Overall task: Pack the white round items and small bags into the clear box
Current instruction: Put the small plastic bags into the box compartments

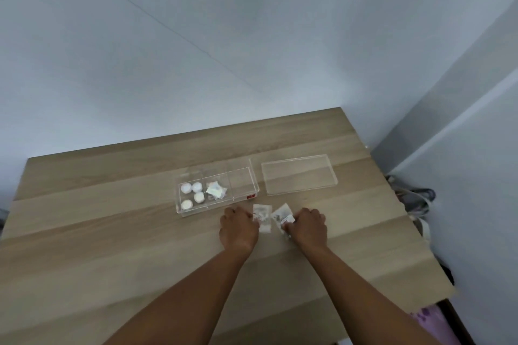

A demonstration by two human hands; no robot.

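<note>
A clear box (253, 186) with three compartments sits on the wooden table. Its left compartment holds several white round items (192, 194), and the middle one holds small bags (215, 190). The right compartment looks bare. In front of the box, my left hand (238, 228) pinches the edge of one small bag (263, 214). My right hand (307, 225) grips another small bag (281, 216) beside it. Both bags are clear with dark print and lie low over the table.
The box's clear lid (299, 173) lies flat to the right of the box. The table (112, 232) ends near the wall at the back and drops off on the right, where cables and grey items lie on the floor (414, 199).
</note>
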